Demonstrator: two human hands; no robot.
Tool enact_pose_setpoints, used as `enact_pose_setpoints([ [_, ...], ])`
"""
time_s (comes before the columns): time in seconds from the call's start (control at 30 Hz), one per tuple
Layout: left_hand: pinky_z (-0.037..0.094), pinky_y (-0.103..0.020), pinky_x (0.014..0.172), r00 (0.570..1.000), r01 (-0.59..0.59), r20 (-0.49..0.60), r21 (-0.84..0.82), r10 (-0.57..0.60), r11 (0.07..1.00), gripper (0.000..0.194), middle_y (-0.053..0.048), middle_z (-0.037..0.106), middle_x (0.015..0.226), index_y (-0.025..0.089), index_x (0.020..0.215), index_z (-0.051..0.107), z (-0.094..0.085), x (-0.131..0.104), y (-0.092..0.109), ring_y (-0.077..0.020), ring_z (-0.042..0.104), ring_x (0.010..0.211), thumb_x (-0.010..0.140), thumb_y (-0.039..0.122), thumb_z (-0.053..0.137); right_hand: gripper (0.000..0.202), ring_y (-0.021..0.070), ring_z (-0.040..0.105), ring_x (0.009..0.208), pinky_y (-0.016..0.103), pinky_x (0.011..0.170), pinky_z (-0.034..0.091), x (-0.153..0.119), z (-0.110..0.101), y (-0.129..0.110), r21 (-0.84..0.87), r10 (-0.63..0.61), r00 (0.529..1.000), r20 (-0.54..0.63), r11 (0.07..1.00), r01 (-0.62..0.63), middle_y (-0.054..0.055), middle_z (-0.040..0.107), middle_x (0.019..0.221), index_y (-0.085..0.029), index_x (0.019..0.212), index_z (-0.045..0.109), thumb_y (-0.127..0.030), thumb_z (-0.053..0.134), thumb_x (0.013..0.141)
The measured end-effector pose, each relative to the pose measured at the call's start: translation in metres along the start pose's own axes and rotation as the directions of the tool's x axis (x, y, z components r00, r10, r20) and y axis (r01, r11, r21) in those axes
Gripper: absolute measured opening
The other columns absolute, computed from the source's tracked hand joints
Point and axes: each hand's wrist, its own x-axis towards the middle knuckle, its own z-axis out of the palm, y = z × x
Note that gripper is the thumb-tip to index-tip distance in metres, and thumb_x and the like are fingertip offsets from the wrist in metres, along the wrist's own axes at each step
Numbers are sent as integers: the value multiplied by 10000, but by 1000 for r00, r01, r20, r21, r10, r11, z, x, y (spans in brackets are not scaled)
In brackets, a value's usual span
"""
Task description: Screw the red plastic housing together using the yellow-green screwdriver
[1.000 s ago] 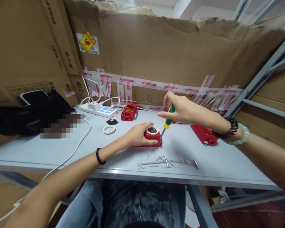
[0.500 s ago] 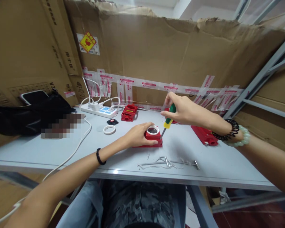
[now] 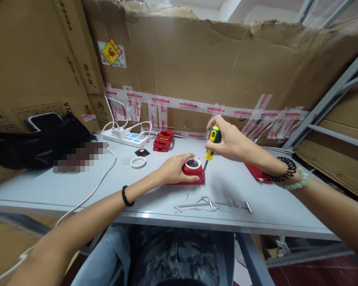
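Note:
My left hand (image 3: 177, 169) is wrapped round a red housing (image 3: 199, 177) on the table, its thumb along the near side. A white ring (image 3: 193, 163) sits on top of the housing. In my right hand (image 3: 223, 139) is a screwdriver (image 3: 210, 149) with a green and yellow handle, tilted slightly, its tip on a small screw at the housing's right corner. Near the table's front edge lie several screws and metal rods (image 3: 210, 203). A loose white ring (image 3: 138, 162) rests to the left of my left hand.
A second red part (image 3: 163, 141) stands near a power strip (image 3: 125, 137) at the back. Another red part (image 3: 256, 173) lies partly behind my right wrist. A black bag (image 3: 41, 139) is at the left, with a white cable (image 3: 100, 180) across the table. Cardboard (image 3: 197, 67) walls the back.
My right fingers have shifted round the screwdriver handle, which has turned to show more yellow. The right forearm sits slightly differently. My left hand still holds the housing.

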Motion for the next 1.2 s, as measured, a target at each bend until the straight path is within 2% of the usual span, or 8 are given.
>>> enact_pose_setpoints([
  [0.13, 468, -328, 771, 1000, 7, -6, -5, -7, 1000, 583, -60, 656, 1042, 220, 1183, 514, 0, 0, 0, -247, 625, 895, 696, 498, 675, 330, 136, 527, 655, 271, 554, 391, -1, 6, 3, 169, 35, 998, -44, 985, -27, 3, 588, 831, -232, 887, 347, -198, 579, 655],
  [0.27, 470, -333, 769, 1000, 6, -1, -4, -6, 1000, 590, -61, 654, 1040, 221, 1187, 511, 0, 0, -1, -248, 623, 897, 695, 502, 675, 266, 128, 476, 601, 281, 554, 368, -1, 7, 5, 56, 53, 991, -124, 997, -46, -30, 520, 691, -227, 828, 365, -303, 590, 710],
  [0.33, 472, -335, 767, 1000, 3, -6, -2, -3, 1000, 591, -61, 655, 1036, 220, 1187, 511, 0, 0, -1, -248, 625, 893, 694, 502, 676, 252, 123, 475, 595, 279, 558, 373, -2, 6, 5, 42, 34, 992, -121, 999, -29, -33, 511, 689, -226, 839, 367, -280, 581, 716],
  [0.47, 474, -334, 772, 1000, 0, 0, -5, 0, 1000, 590, -60, 658, 1036, 219, 1190, 509, 1, 0, -1, -246, 629, 893, 700, 504, 671, 379, 137, 521, 652, 272, 544, 391, -4, 2, 4, 73, 24, 996, -86, 997, -18, -1, 560, 803, -229, 889, 363, -186, 623, 617],
  [0.67, 475, -334, 771, 1000, -5, -6, -4, 5, 1000, 600, -62, 656, 1043, 216, 1189, 512, 0, 0, 0, -249, 629, 901, 696, 518, 675, 358, 138, 531, 611, 285, 547, 432, -7, 3, 4, 104, 78, 983, -166, 993, -61, -14, 582, 734, -221, 863, 402, -221, 659, 614],
  [0.87, 471, -327, 754, 1000, -4, -3, 21, 4, 1000, 581, -60, 653, 1018, 208, 1183, 507, 0, 0, 0, -242, 620, 875, 711, 506, 667, 292, 172, 596, 740, 321, 656, 488, -7, 9, 15, 179, 3, 974, -225, 983, 38, 40, 641, 843, -166, 942, 551, -265, 657, 689],
  [1.1, 470, -329, 764, 1000, -3, 8, 3, 3, 1000, 570, -59, 641, 1017, 209, 1165, 508, 1, 0, -1, -237, 615, 875, 711, 515, 665, 299, 193, 620, 711, 340, 615, 512, -9, 0, 9, 222, -31, 960, -280, 970, 96, 47, 661, 804, -177, 905, 626, -345, 717, 675],
  [1.2, 467, -380, 825, 1000, -1, 13, 9, 0, 1000, 634, -83, 616, 1096, 211, 1229, 470, 0, 0, -1, -259, 597, 948, 720, 543, 649, 284, 201, 626, 711, 349, 611, 523, -13, -4, 5, 254, -44, 953, -299, 959, 124, 47, 659, 800, -191, 897, 628, -333, 727, 673],
])
